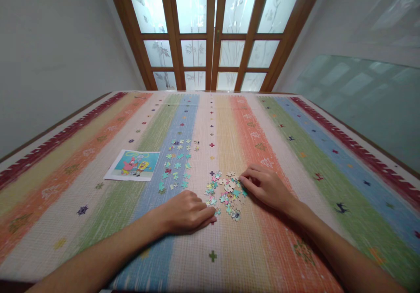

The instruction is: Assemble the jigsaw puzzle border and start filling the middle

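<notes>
A loose heap of small jigsaw puzzle pieces (229, 188) lies on the striped tablecloth, some showing coloured faces and others pale backs. At the heap's right edge is my right hand (264, 183), with thumb and forefinger pinched at a puzzle piece there; the fingertips partly hide it. My left hand (188, 212) rests on the cloth by the near left edge of the heap. Its fingers are curled and close together, and whatever they may hold is hidden. Beyond my left hand, several mostly turquoise puzzle pieces (177, 165) are spread in rough columns, apart from one another.
Left of the columns lies a paper picture (136, 166) of cartoon characters. The striped tablecloth (210, 271) covers the long table. Wooden doors with frosted panes (193, 52) stand beyond its far edge, and a glass panel (361, 96) leans at the right wall.
</notes>
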`<move>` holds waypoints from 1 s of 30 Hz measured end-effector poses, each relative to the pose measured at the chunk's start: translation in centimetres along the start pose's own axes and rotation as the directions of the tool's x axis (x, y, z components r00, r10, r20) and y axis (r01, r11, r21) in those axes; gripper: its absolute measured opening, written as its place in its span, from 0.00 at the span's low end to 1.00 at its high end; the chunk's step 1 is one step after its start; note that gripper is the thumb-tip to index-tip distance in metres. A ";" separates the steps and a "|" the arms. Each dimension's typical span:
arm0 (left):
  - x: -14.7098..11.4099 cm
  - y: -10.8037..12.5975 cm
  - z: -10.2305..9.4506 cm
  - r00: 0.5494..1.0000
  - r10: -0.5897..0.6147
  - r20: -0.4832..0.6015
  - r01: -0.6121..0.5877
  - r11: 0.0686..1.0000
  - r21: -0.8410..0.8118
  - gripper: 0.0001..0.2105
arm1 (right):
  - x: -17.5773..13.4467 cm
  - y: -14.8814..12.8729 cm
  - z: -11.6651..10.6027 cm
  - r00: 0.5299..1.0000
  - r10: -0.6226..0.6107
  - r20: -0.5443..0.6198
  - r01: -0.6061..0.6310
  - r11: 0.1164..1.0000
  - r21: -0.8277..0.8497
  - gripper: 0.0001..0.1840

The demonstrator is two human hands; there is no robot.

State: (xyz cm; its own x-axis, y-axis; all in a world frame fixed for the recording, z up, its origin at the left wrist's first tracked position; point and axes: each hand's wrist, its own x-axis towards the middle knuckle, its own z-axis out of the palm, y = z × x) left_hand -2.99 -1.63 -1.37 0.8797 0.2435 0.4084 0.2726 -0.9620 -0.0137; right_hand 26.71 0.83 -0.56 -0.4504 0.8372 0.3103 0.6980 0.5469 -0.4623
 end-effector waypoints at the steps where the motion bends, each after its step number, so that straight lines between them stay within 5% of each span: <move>1: 0.0 0.0 0.0 1.000 0.001 0.000 -0.001 1.000 0.000 0.19 | 0.0 0.0 -0.1 1.000 0.008 0.010 -0.008 1.000 0.005 0.15; 14: -0.1 -0.2 0.0 1.000 0.020 0.010 -0.019 1.000 -0.009 0.11 | -0.1 -0.1 -0.4 0.998 0.007 0.069 -0.011 0.999 0.051 0.11; 30: 0.7 -0.4 -0.7 0.994 -0.096 -0.049 0.097 0.995 0.024 0.15 | 0.1 -0.7 -0.5 0.997 -0.012 0.075 0.008 0.999 0.053 0.05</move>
State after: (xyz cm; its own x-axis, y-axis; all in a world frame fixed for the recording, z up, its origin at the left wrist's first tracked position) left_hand -2.77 -1.13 -0.45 0.8293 0.3280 0.4524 0.3657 -0.9307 0.0045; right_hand 26.46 0.48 0.24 -0.4989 0.8290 0.2526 0.6640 0.5529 -0.5034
